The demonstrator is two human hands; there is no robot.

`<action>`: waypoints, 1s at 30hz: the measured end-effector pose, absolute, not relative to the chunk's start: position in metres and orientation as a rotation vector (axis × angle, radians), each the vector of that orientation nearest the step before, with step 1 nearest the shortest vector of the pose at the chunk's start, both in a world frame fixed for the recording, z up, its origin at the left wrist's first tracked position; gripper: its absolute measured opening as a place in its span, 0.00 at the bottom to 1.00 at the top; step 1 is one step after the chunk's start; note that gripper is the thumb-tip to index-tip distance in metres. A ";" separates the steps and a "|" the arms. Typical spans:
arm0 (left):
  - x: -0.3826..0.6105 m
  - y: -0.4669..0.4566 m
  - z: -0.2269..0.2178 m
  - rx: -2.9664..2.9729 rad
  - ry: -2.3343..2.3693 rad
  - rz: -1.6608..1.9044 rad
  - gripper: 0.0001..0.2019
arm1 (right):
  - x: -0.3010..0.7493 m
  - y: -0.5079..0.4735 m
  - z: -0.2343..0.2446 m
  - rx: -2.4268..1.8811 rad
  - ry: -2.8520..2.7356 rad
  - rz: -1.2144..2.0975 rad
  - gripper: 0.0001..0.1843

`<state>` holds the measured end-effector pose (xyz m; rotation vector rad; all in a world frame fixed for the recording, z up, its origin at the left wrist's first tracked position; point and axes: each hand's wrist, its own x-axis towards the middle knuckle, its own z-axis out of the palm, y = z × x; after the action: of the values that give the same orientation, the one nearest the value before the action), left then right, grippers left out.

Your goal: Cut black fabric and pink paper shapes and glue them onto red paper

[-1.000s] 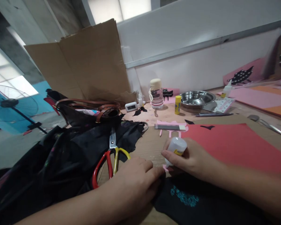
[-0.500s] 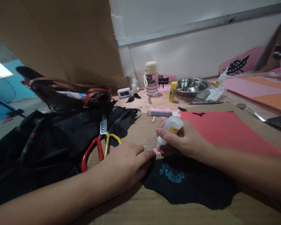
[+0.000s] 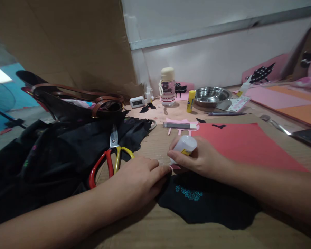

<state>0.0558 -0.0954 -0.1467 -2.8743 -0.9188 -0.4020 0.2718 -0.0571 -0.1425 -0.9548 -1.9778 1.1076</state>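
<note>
My right hand (image 3: 197, 157) is closed around a white glue bottle (image 3: 184, 147) with a yellow label, tipped nozzle down over a small pink paper piece (image 3: 175, 166). The bottle's tip is mostly hidden behind my fingers. My left hand (image 3: 142, 180) rests on the table with its fingers bent together, the index fingertip at the left edge of the pink piece. Black fabric with teal embroidery (image 3: 190, 193) lies just below both hands. Scissors (image 3: 114, 145) with one red and one yellow handle lie beside my left wrist, partly on a larger heap of black fabric (image 3: 59, 155).
Red paper (image 3: 248, 145) lies right of my right hand. Behind are a box of leads on pink cut paper (image 3: 180, 126), a glue stick (image 3: 190, 101), a drink bottle (image 3: 167, 86), a metal bowl (image 3: 212, 95) and a small digital clock (image 3: 137, 102). A bag (image 3: 67, 100) stands at left.
My right hand has moved slightly left and down with the glue bottle, which now stands more over the pink piece and covers part of it. My left hand stays in place.
</note>
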 end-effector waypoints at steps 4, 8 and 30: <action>0.056 -0.095 -0.146 -2.860 -0.916 -0.396 0.14 | 0.273 -0.057 -0.141 -0.955 -1.989 1.029 0.19; 0.055 -0.095 -0.145 -2.884 -0.934 -0.382 0.14 | 0.273 -0.059 -0.140 -0.942 -1.993 1.107 0.20; 0.056 -0.096 -0.144 -2.866 -0.946 -0.345 0.15 | 0.274 -0.061 -0.134 -0.999 -1.949 0.968 0.20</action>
<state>0.0558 -0.0963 -0.1444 -2.8663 -0.9461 -0.3452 0.2745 -0.0608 -0.1342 -0.9993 -1.9489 0.9676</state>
